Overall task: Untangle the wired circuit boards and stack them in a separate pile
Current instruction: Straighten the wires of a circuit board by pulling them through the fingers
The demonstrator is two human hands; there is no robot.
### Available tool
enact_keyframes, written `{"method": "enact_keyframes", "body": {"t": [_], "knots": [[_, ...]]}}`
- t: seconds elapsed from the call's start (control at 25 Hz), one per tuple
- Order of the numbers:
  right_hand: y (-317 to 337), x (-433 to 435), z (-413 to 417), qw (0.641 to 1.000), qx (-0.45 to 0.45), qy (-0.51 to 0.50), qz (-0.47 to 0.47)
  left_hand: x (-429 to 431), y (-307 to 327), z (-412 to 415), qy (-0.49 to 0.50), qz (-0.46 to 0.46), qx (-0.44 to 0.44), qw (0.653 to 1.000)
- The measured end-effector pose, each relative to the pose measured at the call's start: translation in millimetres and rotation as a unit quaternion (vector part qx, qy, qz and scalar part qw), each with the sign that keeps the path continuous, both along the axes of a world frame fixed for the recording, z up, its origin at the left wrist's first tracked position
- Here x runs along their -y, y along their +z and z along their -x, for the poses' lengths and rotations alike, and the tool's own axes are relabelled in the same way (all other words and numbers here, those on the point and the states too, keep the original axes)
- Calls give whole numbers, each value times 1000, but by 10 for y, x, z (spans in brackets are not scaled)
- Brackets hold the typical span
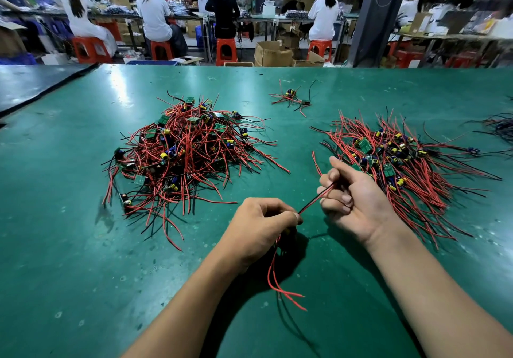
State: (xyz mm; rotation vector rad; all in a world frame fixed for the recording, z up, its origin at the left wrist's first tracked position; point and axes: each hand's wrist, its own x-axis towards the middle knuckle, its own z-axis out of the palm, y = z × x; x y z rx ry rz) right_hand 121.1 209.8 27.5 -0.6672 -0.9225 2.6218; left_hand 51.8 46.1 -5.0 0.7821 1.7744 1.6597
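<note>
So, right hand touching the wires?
Touching. Head view: right hand curls round the wires stretched over from the left hand.

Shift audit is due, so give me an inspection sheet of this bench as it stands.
Surface: green mat, scuffed, glare at the far side.
Job's things: left pile, heaped and tangled; right pile, flatter, spread out.
Clutter: small cluster beyond the piles; another bundle at the right edge.
Grippers: left hand pinches the wires; right hand curls round the same wires.
Cables: wires taut between the hands, red ends hanging below the left hand; their board not visible.
Surroundings: workers on orange stools at benches; cardboard boxes on the floor.
</note>
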Motion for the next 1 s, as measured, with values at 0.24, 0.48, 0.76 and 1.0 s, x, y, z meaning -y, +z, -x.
{"method": "enact_keyframes", "body": {"t": [0.24, 0.48, 0.76, 1.0], "knots": [[-17, -8, 11, 999, -11, -30, 8, 14, -6, 20, 2, 10, -9, 1000], [-38, 31, 12, 1000, -22, 18, -9, 39, -5, 23, -3, -2, -9, 1000], [-261, 310, 34, 926, 32, 163, -338, 33, 27, 51, 49, -57, 20, 997], [-337, 323, 63, 920, 53, 101, -374, 31, -2, 51, 50, -41, 14, 998]]}}
